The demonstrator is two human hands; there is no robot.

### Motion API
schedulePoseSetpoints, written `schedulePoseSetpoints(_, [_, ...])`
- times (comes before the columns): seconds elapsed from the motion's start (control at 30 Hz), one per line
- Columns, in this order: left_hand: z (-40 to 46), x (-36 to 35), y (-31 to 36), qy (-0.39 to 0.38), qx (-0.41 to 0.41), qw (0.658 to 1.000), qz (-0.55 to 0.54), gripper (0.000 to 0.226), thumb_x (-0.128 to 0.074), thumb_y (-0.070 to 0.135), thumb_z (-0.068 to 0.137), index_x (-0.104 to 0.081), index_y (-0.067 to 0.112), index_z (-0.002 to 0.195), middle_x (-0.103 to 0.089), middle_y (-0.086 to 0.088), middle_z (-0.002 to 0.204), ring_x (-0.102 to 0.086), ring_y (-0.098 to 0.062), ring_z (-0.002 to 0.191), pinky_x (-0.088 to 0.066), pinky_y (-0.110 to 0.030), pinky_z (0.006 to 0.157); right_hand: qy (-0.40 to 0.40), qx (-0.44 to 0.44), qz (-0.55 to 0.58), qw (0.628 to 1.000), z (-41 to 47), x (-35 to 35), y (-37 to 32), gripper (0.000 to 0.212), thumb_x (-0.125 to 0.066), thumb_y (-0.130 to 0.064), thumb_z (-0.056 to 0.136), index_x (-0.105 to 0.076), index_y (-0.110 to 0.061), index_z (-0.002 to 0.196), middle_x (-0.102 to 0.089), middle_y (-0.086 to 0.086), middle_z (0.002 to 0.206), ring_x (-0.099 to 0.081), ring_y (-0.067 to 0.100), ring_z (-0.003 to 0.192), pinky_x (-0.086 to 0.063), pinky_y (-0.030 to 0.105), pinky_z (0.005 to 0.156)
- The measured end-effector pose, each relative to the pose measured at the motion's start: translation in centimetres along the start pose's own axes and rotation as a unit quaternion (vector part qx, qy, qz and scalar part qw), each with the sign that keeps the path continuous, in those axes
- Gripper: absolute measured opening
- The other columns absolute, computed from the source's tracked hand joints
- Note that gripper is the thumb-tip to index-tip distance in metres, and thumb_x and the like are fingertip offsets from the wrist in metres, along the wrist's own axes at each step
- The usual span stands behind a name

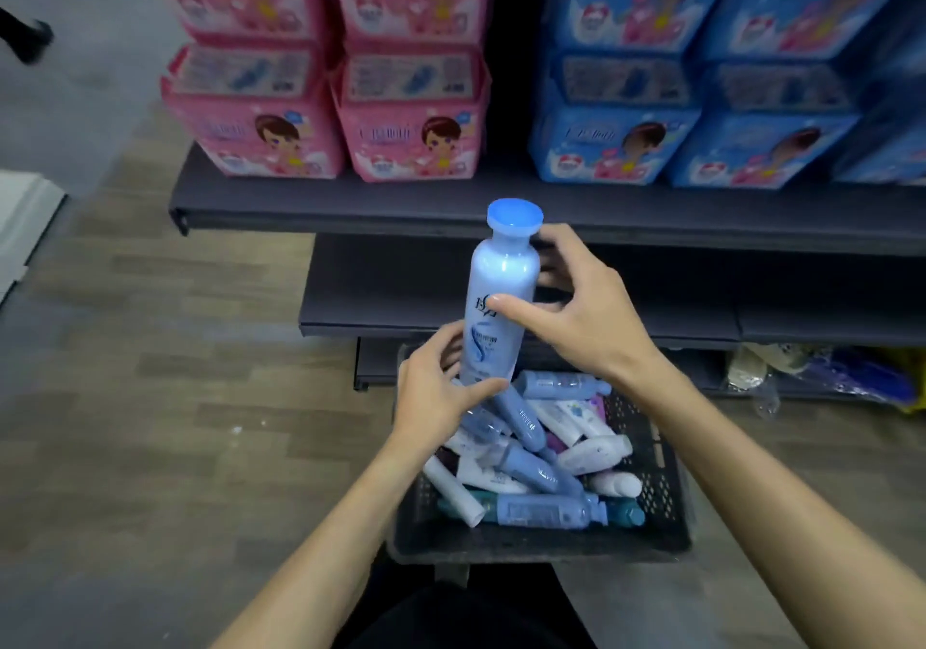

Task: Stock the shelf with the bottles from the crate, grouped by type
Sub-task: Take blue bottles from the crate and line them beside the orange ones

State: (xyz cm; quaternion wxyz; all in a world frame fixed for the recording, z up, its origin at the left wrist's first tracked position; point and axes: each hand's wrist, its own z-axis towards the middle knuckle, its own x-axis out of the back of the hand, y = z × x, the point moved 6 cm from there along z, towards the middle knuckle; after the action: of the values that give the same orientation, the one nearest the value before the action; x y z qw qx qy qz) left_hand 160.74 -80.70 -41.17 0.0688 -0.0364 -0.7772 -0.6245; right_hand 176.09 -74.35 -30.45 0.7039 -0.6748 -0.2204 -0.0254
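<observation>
We're facing the dark shelf (351, 207), its upper tier stacked with pink packs (325, 112) on the left and blue packs (701, 112) on the right, the lower tier (401, 287) bare in front of us. Near us on the wooden floor (150, 398) sits the black crate (661, 458), heaped with blue and white bottles (531, 468) lying every which way. Above it stands one pale blue bottle (501, 297), upright, blue cap up, held in both hands: our left hand (436, 393) curls round its base, our right hand (571, 308) wraps its middle, thumb across the label
</observation>
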Motion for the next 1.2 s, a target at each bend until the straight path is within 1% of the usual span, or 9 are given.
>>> schedulePoseSetpoints(0.3, [1.2,2.4,10.5,0.068,-0.115,0.991,0.015,0.068,-0.093,0.027,0.058,-0.064,0.021,0.119,-0.072,0.009,0.107,-0.068,-0.004,0.102,-0.056,-0.031,0.091,0.053,0.125,-0.081,0.987,1.4,3.1,-11.5,0.052,-0.08,-0.034,0.081,-0.054,-0.028,0.126,-0.065,-0.021,0.115,-0.061,-0.004,0.108,-0.053,0.013,0.082])
schedulePoseSetpoints(0.4, [1.3,3.3,14.9,0.089,-0.162,0.982,0.021,0.069,-0.092,0.035,0.058,-0.064,0.024,0.12,-0.072,0.013,0.106,-0.067,-0.001,0.101,-0.056,-0.029,0.091,0.071,0.169,-0.104,0.978,2.0,4.4,-15.7,0.053,-0.081,-0.038,0.08,-0.053,-0.031,0.125,-0.065,-0.025,0.111,-0.061,-0.007,0.103,-0.05,0.007,0.078])
schedulePoseSetpoints(0.57, [0.5,5.2,22.6,0.119,-0.263,0.955,0.062,0.065,-0.089,0.048,0.063,-0.064,0.03,0.12,-0.071,0.021,0.104,-0.067,0.002,0.098,-0.056,-0.024,0.085,0.101,0.237,-0.095,0.961,2.4,6.6,-23.2,0.052,-0.082,-0.035,0.077,-0.053,-0.033,0.119,-0.066,-0.029,0.106,-0.065,-0.006,0.099,-0.05,0.007,0.075])
schedulePoseSetpoints(0.73, [-0.8,7.6,29.9,0.161,-0.341,0.919,0.114,0.069,-0.084,0.057,0.064,-0.062,0.033,0.125,-0.069,0.028,0.107,-0.064,0.011,0.099,-0.052,-0.018,0.087,0.101,0.28,-0.082,0.951,2.9,8.8,-29.9,0.053,-0.083,-0.036,0.076,-0.055,-0.031,0.121,-0.071,-0.016,0.107,-0.069,0.002,0.098,-0.059,0.024,0.08])
schedulePoseSetpoints(0.9, [-2.2,9.6,36.7,0.194,-0.4,0.885,0.141,0.06,-0.081,0.061,0.066,-0.065,0.035,0.118,-0.07,0.028,0.101,-0.066,0.009,0.092,-0.056,-0.023,0.08,0.102,0.332,-0.084,0.934,3.3,10.7,-36.8,0.048,-0.082,-0.037,0.077,-0.058,-0.032,0.118,-0.071,-0.018,0.107,-0.068,0.001,0.101,-0.057,0.021,0.077])
schedulePoseSetpoints(1.0, [-2.0,10.6,40.2,0.227,-0.401,0.873,0.158,0.053,-0.079,0.065,0.065,-0.068,0.032,0.105,-0.071,0.025,0.089,-0.068,0.006,0.083,-0.056,-0.027,0.074,0.098,0.349,-0.08,0.928,4.5,11.3,-40.3,0.047,-0.082,-0.035,0.077,-0.059,-0.027,0.117,-0.073,-0.012,0.104,-0.072,0.008,0.093,-0.058,0.036,0.084])
schedulePoseSetpoints(1.07, [-1.2,11.5,42.0,0.242,-0.39,0.874,0.157,0.052,-0.081,0.063,0.062,-0.069,0.031,0.101,-0.072,0.024,0.086,-0.067,0.007,0.081,-0.057,-0.025,0.074,0.097,0.355,-0.081,0.926,5.7,11.6,-42.0,0.048,-0.082,-0.033,0.076,-0.058,-0.025,0.118,-0.074,-0.008,0.102,-0.073,0.011,0.089,-0.06,0.042,0.082])
schedulePoseSetpoints(1.13, [-0.2,12.2,43.3,0.252,-0.378,0.875,0.167,0.052,-0.083,0.058,0.06,-0.071,0.031,0.102,-0.072,0.023,0.085,-0.066,0.009,0.08,-0.054,-0.013,0.073,0.094,0.351,-0.084,0.928,7.1,11.5,-43.0,0.05,-0.082,-0.033,0.077,-0.057,-0.025,0.119,-0.074,-0.006,0.099,-0.073,0.012,0.088,-0.061,0.044,0.077])
schedulePoseSetpoints(1.2, [0.9,12.7,44.0,0.254,-0.36,0.879,0.181,0.049,-0.085,0.052,0.06,-0.071,0.03,0.101,-0.072,0.02,0.086,-0.065,0.007,0.081,-0.054,-0.013,0.073,0.092,0.34,-0.094,0.931,8.5,11.1,-43.3,0.05,-0.081,-0.034,0.077,-0.056,-0.027,0.121,-0.073,-0.008,0.099,-0.072,0.01,0.089,-0.062,0.042,0.074])
